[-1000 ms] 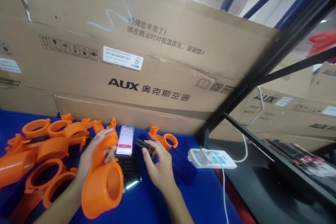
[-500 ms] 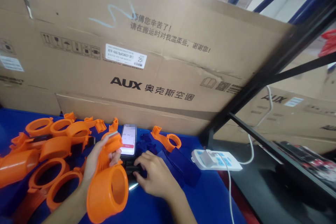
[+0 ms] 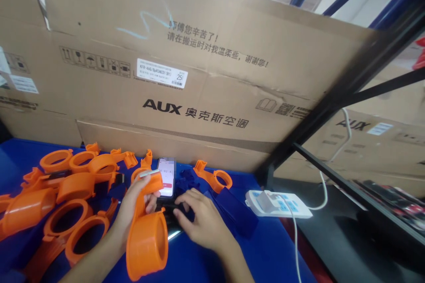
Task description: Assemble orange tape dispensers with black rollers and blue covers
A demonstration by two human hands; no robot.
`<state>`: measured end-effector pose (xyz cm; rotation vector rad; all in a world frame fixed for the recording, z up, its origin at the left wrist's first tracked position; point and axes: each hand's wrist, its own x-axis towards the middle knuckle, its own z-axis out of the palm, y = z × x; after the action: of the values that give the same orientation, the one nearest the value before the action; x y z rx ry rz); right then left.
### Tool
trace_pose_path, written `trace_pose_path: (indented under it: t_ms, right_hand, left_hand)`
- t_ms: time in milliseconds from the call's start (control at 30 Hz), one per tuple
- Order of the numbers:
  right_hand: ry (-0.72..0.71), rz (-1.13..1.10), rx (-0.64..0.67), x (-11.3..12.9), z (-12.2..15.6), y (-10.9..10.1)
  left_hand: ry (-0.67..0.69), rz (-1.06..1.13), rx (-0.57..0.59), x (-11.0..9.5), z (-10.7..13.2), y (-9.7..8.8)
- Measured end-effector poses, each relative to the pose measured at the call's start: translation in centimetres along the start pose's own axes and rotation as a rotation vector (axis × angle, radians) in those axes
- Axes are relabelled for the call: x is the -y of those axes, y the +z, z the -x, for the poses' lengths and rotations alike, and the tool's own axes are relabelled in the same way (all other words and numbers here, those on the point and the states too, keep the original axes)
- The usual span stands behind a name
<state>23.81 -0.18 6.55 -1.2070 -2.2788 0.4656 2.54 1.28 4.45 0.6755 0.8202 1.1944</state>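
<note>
Left hand was closed about the narrow neck of an orange ring fitting, thumb and fingers wrapped round the stem, the wide open collar hanging low and facing the camera above the blue table. Right hand lay palm down just right of it, fingers curled together and pressed onto a small black part on the table; whether the fingers gripped that part could not be told. A phone with a lit screen stood propped just behind both hands, leaning back. Heap of orange ring parts occupied the table to the left, several lying with the openings up, some overlapping. One further orange clamp piece lay right of the phone, near dark blue plastic pieces beside the right hand. White power strip rested at the table's right edge, a white cable running toward the camera and another rising behind it. Large cardboard cartons marked AUX stood along the back of the table. Black shelf frame crossed the right side on a slant.
</note>
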Motion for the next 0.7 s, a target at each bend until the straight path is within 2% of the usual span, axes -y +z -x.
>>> trace_pose_path:
  t_ms: [100,233,300,400,567,700]
  right_hand:
    - [0.045,-0.157,-0.150,0.0,-0.1,0.2]
    - [0.079,-0.407,-0.253,0.1,-0.3,1.1]
    - [0.082,-0.469,-0.265,0.2,-0.4,1.4]
    - [0.086,-0.500,-0.271,0.2,-0.4,1.5]
    - [0.133,-0.546,-0.280,0.1,-0.4,1.5]
    - [0.171,-0.586,-0.267,0.0,-0.4,1.6]
  left_hand:
    - [0.046,-0.136,0.013,1.0,-0.2,0.0]
    - [0.019,-0.349,0.159,2.2,0.5,0.2]
    - [-0.019,-0.423,0.225,2.5,0.9,0.3]
    - [-0.014,-0.461,0.264,2.6,1.0,0.4]
    - [0.104,-0.466,0.258,2.3,0.9,0.8]
    - [0.136,-0.472,0.244,2.0,1.2,0.8]
